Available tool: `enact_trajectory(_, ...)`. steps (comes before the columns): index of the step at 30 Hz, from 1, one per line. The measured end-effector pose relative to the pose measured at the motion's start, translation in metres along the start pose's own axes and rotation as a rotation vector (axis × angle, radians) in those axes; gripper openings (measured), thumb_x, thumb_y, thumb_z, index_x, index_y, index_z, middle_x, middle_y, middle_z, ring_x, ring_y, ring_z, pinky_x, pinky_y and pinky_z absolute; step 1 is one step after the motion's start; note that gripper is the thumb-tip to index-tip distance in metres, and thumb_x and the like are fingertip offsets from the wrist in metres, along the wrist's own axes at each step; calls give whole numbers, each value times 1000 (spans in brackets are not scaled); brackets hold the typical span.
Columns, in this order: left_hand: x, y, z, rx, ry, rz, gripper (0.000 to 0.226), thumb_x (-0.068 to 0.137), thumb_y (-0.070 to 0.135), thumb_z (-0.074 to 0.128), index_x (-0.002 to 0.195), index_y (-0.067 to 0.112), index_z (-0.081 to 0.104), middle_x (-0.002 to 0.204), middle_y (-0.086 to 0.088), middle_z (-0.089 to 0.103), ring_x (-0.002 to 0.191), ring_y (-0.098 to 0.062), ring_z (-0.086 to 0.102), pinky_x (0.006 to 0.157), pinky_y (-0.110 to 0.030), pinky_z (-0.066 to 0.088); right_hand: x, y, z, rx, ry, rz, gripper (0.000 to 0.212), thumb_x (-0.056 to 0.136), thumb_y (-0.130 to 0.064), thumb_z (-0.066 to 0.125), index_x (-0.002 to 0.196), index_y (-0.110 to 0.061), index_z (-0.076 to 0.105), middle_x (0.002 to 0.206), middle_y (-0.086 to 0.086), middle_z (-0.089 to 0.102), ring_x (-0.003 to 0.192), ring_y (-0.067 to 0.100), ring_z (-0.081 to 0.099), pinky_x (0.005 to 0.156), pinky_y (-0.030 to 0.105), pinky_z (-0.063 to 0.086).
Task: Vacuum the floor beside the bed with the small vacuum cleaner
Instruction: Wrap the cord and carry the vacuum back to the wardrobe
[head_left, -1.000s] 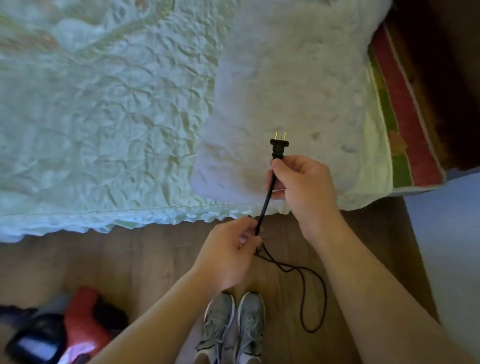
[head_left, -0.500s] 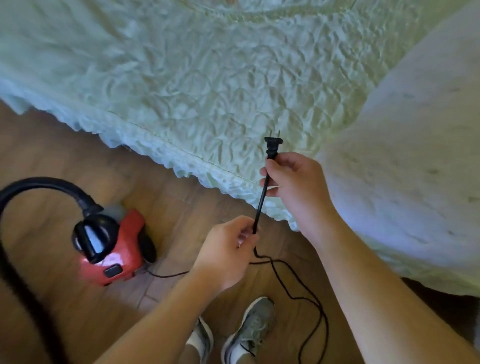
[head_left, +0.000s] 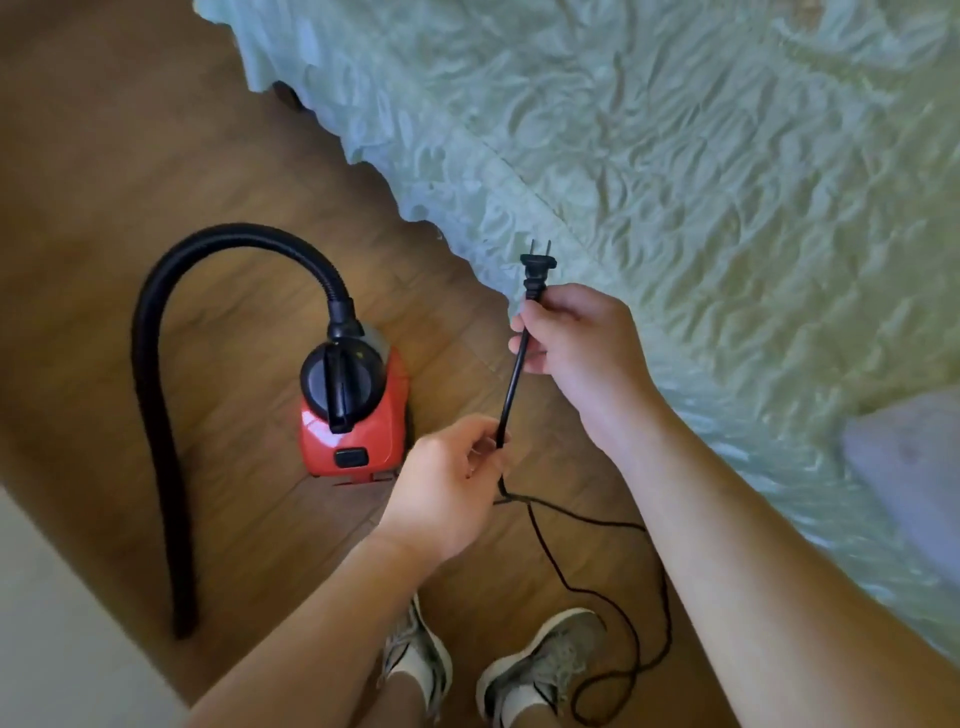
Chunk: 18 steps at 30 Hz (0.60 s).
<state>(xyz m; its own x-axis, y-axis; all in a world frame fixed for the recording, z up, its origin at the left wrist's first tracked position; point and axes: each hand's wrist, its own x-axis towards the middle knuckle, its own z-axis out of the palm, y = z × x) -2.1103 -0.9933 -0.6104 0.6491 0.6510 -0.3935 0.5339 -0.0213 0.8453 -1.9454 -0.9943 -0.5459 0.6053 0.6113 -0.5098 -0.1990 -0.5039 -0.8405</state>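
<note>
Small vacuum cleaner (head_left: 353, 410): red body with a black round top and handle, standing on the wooden floor (head_left: 104, 156) just beside the bed (head_left: 701, 182); whether its body holds anything cannot be seen. Hose (head_left: 156, 332): black, rising from the top of the vacuum, arching over to the left and running down along the floor to a tapered end. Power cord (head_left: 511, 395): black, held taut between both hands; its slack loops on the floor near the shoes (head_left: 540, 670), and its run back to the vacuum is hidden behind the left hand. Plug (head_left: 537, 267): two prongs pointing up, clear of the fist. Right hand (head_left: 576, 348): closed around the cord just below the plug. Left hand (head_left: 447, 483): lower, fingers pinched on the cord; the two hands are apart. Bed: covered with a crinkled pale green spread with a ruffled edge, cut off at the top and right of the frame. Pale grey object (head_left: 909, 467) on the bed at right: partly out of frame, too blurred to identify. Pale surface (head_left: 52, 623) at lower left: cut off, unidentifiable.
</note>
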Motion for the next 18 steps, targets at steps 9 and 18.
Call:
enact_trajectory(9,-9,-73,-88,-45,106,-115,19,98,11,63,107,28,65,92,12,67,88,1,61,74,-9,49,24,7,134,-125,-129,3,16,97,-10,59,87,-18,68,84,1,72,71,10,71,70,31,62)
enact_trajectory(18,2,-145,-102,-58,191,-297,18,99,16,62,112,28,66,89,13,67,77,1,63,67,-10,44,61,48,195,-143,-255,71,16,92,-1,63,93,-15,70,81,0,71,74,11,71,67,24,60)
